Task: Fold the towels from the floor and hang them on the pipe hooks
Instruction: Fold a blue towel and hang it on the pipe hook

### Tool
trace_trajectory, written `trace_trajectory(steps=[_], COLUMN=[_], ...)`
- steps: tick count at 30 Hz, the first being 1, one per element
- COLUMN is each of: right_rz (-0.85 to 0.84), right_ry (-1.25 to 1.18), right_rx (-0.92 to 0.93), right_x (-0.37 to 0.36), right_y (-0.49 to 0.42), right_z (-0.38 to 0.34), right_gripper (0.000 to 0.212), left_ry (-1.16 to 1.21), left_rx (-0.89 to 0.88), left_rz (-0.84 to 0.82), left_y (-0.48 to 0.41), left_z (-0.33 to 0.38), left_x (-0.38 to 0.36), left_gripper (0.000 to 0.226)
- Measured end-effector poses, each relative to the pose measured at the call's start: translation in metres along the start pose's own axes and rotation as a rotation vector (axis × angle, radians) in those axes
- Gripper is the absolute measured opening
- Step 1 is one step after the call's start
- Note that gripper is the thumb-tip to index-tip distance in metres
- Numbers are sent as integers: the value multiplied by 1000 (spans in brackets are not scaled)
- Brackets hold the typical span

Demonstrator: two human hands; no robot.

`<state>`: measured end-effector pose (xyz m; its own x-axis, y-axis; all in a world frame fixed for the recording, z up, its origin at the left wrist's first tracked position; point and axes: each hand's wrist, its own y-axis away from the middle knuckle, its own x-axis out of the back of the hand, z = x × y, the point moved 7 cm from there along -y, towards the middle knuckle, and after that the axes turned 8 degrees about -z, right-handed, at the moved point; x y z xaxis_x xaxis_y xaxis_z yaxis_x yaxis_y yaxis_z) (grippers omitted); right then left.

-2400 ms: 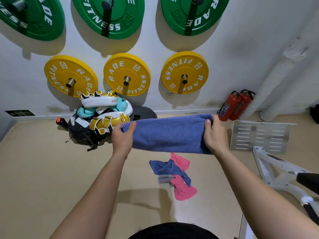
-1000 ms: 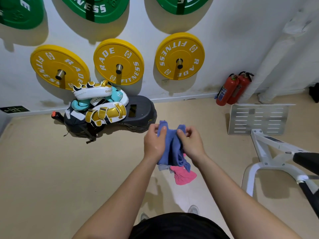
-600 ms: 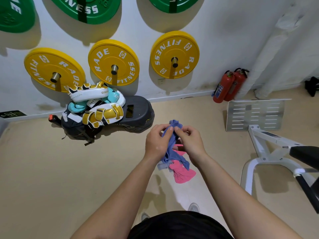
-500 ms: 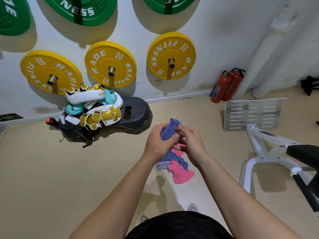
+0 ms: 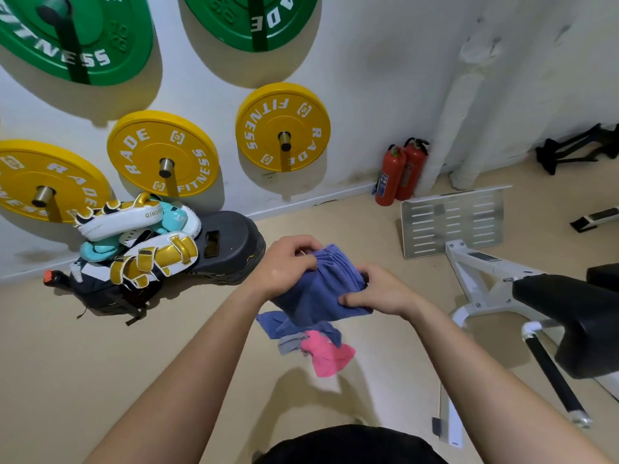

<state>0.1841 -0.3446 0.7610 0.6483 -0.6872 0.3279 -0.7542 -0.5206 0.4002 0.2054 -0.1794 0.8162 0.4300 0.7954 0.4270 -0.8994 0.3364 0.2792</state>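
- Between the two hands, held up over the floor, is the folded blue towel (image 5: pixel 320 291), gathered into a thick wad with its stacked edges showing along the top
- The left hand (image 5: pixel 288 266) is curled over the wad's upper left corner and clamps the layered edges; the right hand (image 5: pixel 378 293) pinches the lower right side, thumb on top and fingers tucked beneath
- The cloth looks soft, light and limp. The layers would likely slump or fan apart if either grip slackened, so the sure place to hold is across the folded edge where all the layers meet, not at one loose corner
- Directly under the hands, on the open middle of the floor (image 5: pixel 100 363), lies the unfolded heap: a loose blue towel (image 5: pixel 276 324), a grey cloth (image 5: pixel 289 344) and a pink towel (image 5: pixel 330 356), tangled and touching
- At the far right edge of the floor, white wrapped pipes (image 5: pixel 469 112) stand just beside two red fire extinguishers (image 5: pixel 398 172); no hooks can be made out on them
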Motion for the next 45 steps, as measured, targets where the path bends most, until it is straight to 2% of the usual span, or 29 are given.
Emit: trace_trajectory(steps=[1,4,7,9,11,13,16,18,20,24,27,33,37,42,43,45], right_rz=[23,137,290,356,398,516,675,700,722,814,871,928,937,877,874,868], right_ry=[-81,-292,-599,-725,-753,-644,-435,-280,-157,-61,-1,88,117,-19,-72,-175], right_rx=[-14,-26,-4,10,4,-71,-134,-156,-204,-242,-247,-349,-315,-301,-284,-249], right_x=[14,61,99,117,134,161,213,252,299,415,507,666,761,862,879,913], right_y=[5,22,28,23,15,6,-14,-37,-60,-109,-150,-198,-215,-246,-252,-264], right_z=[9,35,53,65,73,85,98,103,110,120,115,114,114,143,152,169], right_gripper=[23,29,18,26,36,27,18,23,30,37,39,60,50,53,50,32], left_ry=[87,325,573,734,887,963,743,517,390,99,-49,-153,-201,-99,-64,2], left_rx=[27,148,324,414,477,482,437,404,334,231,160,72,32,-29,-31,0], left_rz=[20,107,105,91,118,139,122,139,225,338,362,245,183,184,181,182], left_y=[-11,-44,-77,-97,-120,-148,-207,-254,-306,-426,-517,-670,-749,-836,-853,-887], left_z=[-1,-7,-14,-13,-8,2,15,24,40,87,135,230,287,333,337,342], left_x=[-3,-23,-65,-92,-109,-118,-124,-127,-125,-106,-85,-62,-61,-68,-73,-83], left_gripper=[24,24,11,2,9,25,29,34,29,31,29,33,35,38,37,32])
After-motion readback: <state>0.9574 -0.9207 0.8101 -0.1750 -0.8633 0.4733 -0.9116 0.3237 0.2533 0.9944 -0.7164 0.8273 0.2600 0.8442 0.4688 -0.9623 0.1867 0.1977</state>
